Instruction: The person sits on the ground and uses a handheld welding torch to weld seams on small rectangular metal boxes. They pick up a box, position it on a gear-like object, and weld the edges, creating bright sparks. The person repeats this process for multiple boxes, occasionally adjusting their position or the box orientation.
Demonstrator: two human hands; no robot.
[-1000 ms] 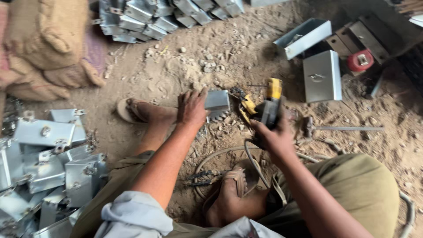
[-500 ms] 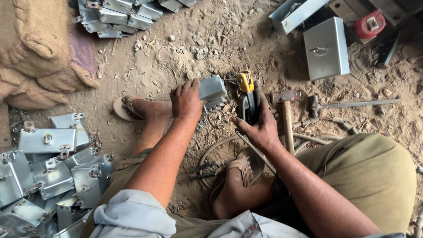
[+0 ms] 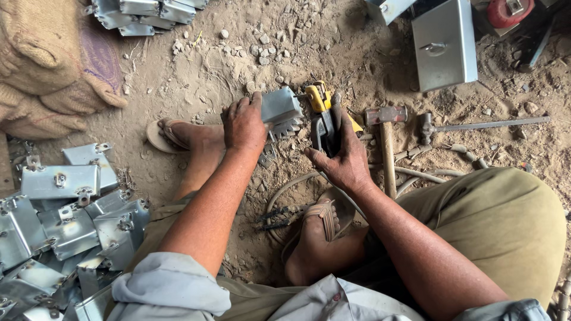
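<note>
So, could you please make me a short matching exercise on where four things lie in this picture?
Things:
1. hammer
2. burlap sack
3. pile of metal boxes
4. yellow-handled tool

Places:
A. top left corner
B. in the right hand
C. lower left
D. on the dirt, right of the right hand

Pairs: 1-D, 2-A, 3-C, 4-B

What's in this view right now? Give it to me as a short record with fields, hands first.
left hand: pressed on a small grey metal box on the dirt ground
right hand: fingers wrapped around a black and yellow power tool, its yellow end toward the box
beside right hand: hammer lying on the ground, wooden handle toward the person
further right: long metal rod tool, flat on the ground
left of person: pile of grey metal boxes
top left: burlap sacks
feet: in sandals, one by each hand
</note>
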